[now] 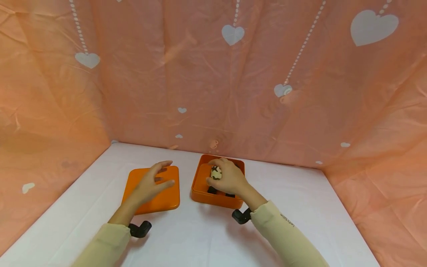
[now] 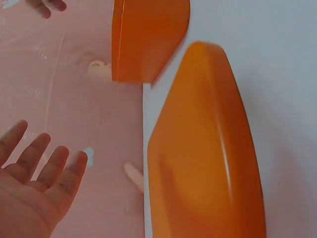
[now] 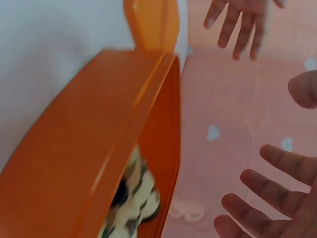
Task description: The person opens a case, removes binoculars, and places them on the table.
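Over the square orange box (image 1: pixel 213 199) is my right hand (image 1: pixel 231 178), its thumb and fingers spread apart. A camouflage-patterned thing with black parts (image 1: pixel 216 172) lies inside the box, showing between thumb and fingers in the head view. The right wrist view has this patterned thing (image 3: pixel 144 191) low in the box (image 3: pixel 84 144), with the fingers (image 3: pixel 277 191) apart from it; its kind is unclear. My left hand (image 1: pixel 146 188) hovers above the flat orange lid (image 1: pixel 163 200), fingers parted and holding nothing. In the left wrist view, the lid (image 2: pixel 203 139) stands clear of the fingers.
Both orange pieces sit on a white table (image 1: pixel 193 237) near its back edge. A pink cloth (image 1: pixel 200 81) with pale hearts hangs behind and at both sides. Each wrist wears a black camera mount (image 1: pixel 141 229).
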`<act>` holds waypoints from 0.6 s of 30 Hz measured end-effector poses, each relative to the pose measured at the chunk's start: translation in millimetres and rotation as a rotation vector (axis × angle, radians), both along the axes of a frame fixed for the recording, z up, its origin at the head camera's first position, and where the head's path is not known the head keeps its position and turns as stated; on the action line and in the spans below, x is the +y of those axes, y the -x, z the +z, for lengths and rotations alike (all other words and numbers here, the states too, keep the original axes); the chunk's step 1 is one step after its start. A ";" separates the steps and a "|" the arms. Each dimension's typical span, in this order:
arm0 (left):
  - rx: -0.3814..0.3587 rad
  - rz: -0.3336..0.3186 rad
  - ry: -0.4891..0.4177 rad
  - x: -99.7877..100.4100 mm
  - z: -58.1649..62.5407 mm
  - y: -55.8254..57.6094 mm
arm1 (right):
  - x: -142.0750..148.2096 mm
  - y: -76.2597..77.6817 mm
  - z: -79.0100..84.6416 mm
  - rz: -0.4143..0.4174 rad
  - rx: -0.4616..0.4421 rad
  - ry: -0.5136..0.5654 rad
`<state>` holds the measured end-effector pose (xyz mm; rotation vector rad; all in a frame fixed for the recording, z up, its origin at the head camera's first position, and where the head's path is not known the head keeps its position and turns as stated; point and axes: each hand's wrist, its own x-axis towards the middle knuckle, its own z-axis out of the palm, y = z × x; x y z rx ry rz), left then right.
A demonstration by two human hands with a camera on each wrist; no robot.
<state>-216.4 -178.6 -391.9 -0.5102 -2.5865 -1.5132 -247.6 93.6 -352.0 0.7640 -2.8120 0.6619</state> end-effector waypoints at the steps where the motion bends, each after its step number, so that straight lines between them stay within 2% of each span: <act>1: -0.012 -0.001 -0.006 2.6 0.0 1.3 | 3.5 1.3 -0.9 -0.008 0.000 -0.007; 9: -0.081 -0.036 -0.082 26.2 -6.0 14.5 | 25.3 13.2 -13.9 -0.033 0.045 -0.130; 15: -0.116 -0.037 -0.071 39.8 -16.9 22.8 | 33.1 22.7 -26.4 -0.026 0.076 -0.265; 16: -0.124 -0.039 -0.072 42.6 -14.9 21.2 | 34.3 24.5 -28.6 -0.027 0.075 -0.280; 18: -0.136 -0.040 -0.063 46.9 -18.2 23.0 | 36.5 28.1 -33.0 -0.030 0.061 -0.300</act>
